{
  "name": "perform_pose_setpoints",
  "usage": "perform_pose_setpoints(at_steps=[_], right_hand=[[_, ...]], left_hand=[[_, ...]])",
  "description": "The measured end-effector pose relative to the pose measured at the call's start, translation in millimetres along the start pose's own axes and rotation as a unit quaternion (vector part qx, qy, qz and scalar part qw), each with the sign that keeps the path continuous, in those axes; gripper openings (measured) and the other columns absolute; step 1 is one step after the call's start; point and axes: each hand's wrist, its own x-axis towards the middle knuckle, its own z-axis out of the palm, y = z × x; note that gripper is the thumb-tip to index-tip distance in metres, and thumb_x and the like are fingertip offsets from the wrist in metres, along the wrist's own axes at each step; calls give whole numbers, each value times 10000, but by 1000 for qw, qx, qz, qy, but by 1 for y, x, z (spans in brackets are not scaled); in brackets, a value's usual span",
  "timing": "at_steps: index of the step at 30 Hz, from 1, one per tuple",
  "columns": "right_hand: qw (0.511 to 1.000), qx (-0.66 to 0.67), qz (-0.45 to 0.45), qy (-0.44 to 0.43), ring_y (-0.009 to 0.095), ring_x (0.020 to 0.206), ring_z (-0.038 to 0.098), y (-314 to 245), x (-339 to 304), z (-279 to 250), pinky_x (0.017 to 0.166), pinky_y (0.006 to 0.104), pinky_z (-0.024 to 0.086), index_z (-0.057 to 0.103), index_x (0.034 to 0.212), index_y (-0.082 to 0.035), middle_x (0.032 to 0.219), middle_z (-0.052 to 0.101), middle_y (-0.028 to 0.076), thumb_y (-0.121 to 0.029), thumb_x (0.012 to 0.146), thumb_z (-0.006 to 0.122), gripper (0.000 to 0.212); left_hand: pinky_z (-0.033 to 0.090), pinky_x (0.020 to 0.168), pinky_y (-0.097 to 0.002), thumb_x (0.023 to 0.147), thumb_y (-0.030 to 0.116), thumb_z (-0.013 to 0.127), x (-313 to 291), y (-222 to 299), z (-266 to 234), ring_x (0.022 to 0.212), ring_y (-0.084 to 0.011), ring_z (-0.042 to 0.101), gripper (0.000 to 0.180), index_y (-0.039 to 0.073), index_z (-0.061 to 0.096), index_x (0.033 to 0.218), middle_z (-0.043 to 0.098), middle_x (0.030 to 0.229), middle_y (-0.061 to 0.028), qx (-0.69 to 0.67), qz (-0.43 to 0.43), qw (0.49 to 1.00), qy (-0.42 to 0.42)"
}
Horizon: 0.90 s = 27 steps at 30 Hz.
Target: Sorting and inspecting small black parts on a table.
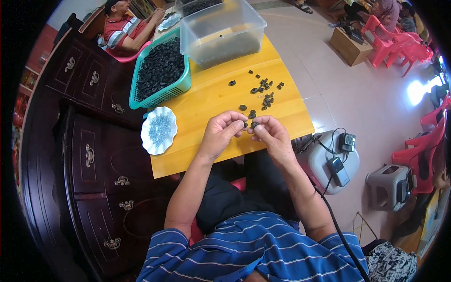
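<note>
Close together over the near edge of the yellow table (206,94), both my hands are closed in a pinch. My left hand (222,131) grips a small black part (245,125) between thumb and fingertips. In my right hand (273,135) is another small black round part (254,125), almost touching the first one. Fingers cover much of both pieces. Just beyond the fingertips lie a black ring-shaped piece (243,107) and a few more. Farther back is a loose scatter of small black pieces (268,100).
A white scalloped dish (145,141) of tiny clear bluish pieces is at left. Behind it stands a teal basket (187,83) full of black parts, beside a translucent plastic bin (225,44). A person (127,33) sits far left. Right of me, a grey stool (324,167) bears electronic devices.
</note>
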Motion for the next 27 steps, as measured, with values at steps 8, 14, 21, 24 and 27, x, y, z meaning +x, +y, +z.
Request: perform_pose_setpoints(at_steps=[8,14,21,24,27], right_hand=[[1000,-20,8,-17,110,940,637,2,0,-1,837,259,510,584,1170,-30,999,669,48,-118,1019,568,175],[1000,-6,12,-20,104,930,630,3,-1,-2,831,255,507,587,1153,-34,987,661,37,-119,1017,574,161],[1000,-4,12,-4,104,930,630,2,-1,0,839,259,507,579,1160,-32,991,654,32,-115,1019,573,164],[1000,3,2,2,111,931,632,3,0,-1,843,263,509,572,1173,-25,998,657,44,-112,1021,567,176],[1000,3,-4,-1,119,932,636,2,0,-1,843,266,512,568,1182,-17,1008,661,57,-110,1021,564,186]], left_hand=[[509,736,-212,940,34,636,-3,-1,6,785,-56,618,98,11,678,1026,673,878,2,57,22,998,20],[517,756,-227,927,13,639,-5,-8,8,810,-77,632,78,-1,665,1000,681,886,-18,88,37,995,17],[524,739,-234,907,-5,650,-9,-8,8,816,-82,643,118,2,662,1024,689,883,-30,137,24,990,36],[525,751,-225,909,-10,647,-12,1,12,823,-88,656,159,-2,659,1067,704,913,-41,143,26,989,7],[526,768,-217,910,-14,649,-13,-7,7,837,-92,668,196,-4,655,1105,717,938,-44,112,45,993,1]])
